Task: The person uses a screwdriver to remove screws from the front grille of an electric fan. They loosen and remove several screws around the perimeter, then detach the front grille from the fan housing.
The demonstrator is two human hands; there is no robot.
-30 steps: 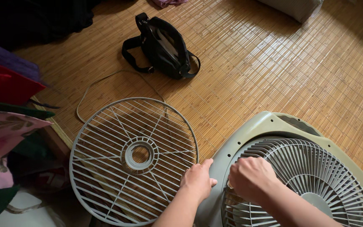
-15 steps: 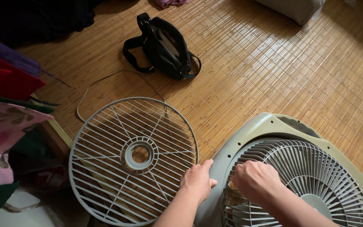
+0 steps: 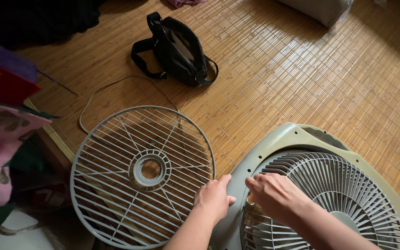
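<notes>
1. Fan body [image 3: 297, 139]: grey-green plastic housing lying flat on the bamboo mat [image 3: 302, 69], ribbed round grille [image 3: 348, 190] set into its face. Taken as the landmark for everything below.
2. Left hand [image 3: 214, 199]: resting on the fan body's left edge, fingers curled loosely, thumb stretched up along the rim. Firm grip or mere pressing: cannot tell.
3. Right hand [image 3: 276, 196]: on the left part of the ribbed grille, fingers bent and closed down onto the ribs. Small pale bit showing beneath the knuckles, too hidden to identify.
4. Loose wire guard [image 3: 142, 173]: round, grey, flat on the mat just left of the fan body, right rim close beside the left hand.
5. Thin cord [image 3: 116, 85]: looping over the mat beyond the guard, up-left of the fan body.
6. Black bag [image 3: 179, 48]: farther off, well apart from the fan body.
7. Folded cloths [image 3: 1, 125], red and pink-flowered: far left of the fan body.
</notes>
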